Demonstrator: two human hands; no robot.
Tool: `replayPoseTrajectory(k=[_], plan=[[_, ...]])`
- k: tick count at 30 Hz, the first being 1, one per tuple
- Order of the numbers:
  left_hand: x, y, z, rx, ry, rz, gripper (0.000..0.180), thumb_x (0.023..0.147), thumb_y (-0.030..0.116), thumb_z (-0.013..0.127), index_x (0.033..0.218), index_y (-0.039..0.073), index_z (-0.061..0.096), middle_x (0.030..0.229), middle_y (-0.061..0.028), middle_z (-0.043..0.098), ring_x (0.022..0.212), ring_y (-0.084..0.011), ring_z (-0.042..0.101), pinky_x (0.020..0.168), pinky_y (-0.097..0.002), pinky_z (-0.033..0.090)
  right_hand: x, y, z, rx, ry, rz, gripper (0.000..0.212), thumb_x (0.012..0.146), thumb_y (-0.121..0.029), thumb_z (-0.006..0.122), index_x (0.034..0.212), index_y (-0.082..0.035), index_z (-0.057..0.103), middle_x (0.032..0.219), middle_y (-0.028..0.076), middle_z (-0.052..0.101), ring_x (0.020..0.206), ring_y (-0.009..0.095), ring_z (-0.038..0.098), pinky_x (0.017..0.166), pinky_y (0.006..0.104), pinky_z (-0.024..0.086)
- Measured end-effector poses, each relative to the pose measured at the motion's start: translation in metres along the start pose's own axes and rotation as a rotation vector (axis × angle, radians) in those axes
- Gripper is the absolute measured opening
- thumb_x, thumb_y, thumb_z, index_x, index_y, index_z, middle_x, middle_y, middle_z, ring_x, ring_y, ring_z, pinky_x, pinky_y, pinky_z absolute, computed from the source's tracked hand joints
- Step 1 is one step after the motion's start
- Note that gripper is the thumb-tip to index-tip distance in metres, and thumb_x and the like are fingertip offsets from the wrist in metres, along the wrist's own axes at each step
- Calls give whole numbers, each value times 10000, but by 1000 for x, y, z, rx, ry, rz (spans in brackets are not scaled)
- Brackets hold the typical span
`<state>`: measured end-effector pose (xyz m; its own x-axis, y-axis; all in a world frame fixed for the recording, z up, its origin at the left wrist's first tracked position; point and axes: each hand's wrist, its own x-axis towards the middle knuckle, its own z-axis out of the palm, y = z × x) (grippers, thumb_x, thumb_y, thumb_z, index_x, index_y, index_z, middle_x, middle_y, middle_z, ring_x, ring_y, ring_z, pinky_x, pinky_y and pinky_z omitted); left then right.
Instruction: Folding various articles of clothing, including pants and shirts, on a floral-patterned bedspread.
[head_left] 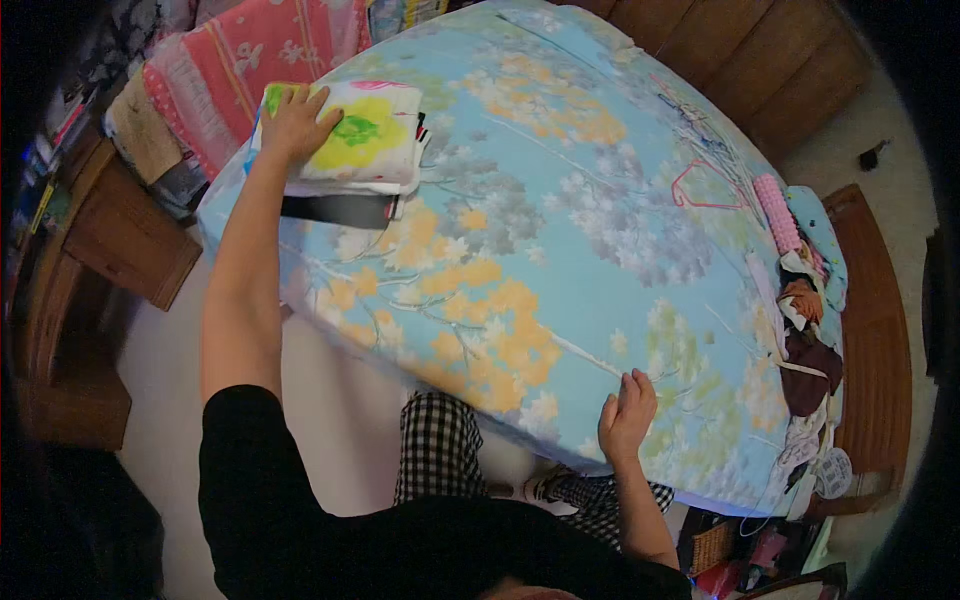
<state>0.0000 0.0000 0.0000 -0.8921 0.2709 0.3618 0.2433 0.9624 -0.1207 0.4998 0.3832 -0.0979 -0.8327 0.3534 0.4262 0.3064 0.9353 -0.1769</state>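
My left hand (293, 122) lies flat, fingers spread, on the left side of a stack of folded cloth at the bed's far left. The top piece is a white folded cloth (392, 128) with yellow, green and pink patches. Under it, black and white edges stick out, and a dark grey folded piece (335, 209) shows on the near side. My right hand (627, 418) is on the floral bedsheet (560, 260), close to the bed's near edge, with its fingers stretched out and nothing held.
A pink hanger (708, 186) and several pale hangers (705, 130) lie toward the far right. Along the right edge are a pink bumpy roll (776, 213) and crumpled clothes (808, 372). A pink striped blanket (255, 62) hangs at the far left, near wooden furniture (130, 225).
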Motion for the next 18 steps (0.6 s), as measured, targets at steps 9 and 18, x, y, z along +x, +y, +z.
replayPoseTrajectory(k=[9, 18], plan=[[31, 17, 47, -231, -56, 24, 682, 806, 595, 462, 1350, 190, 389, 1392, -139, 363, 1299, -321, 304, 1053, -505, 226, -4, 0, -5, -23, 5, 6, 430, 707, -97, 545, 1118, 10, 481, 1182, 214, 456, 1113, 380, 421, 965, 464, 291], [22, 70, 6, 266, 148, -95, 469, 876, 243, 460, 1339, 228, 392, 1410, -137, 305, 1272, -347, 317, 876, -674, 311, 4, 7, -2, 69, -100, 96, 408, 793, -196, 546, 1164, -38, 486, 1280, 162, 408, 1230, 320, 347, 997, 509, 269]])
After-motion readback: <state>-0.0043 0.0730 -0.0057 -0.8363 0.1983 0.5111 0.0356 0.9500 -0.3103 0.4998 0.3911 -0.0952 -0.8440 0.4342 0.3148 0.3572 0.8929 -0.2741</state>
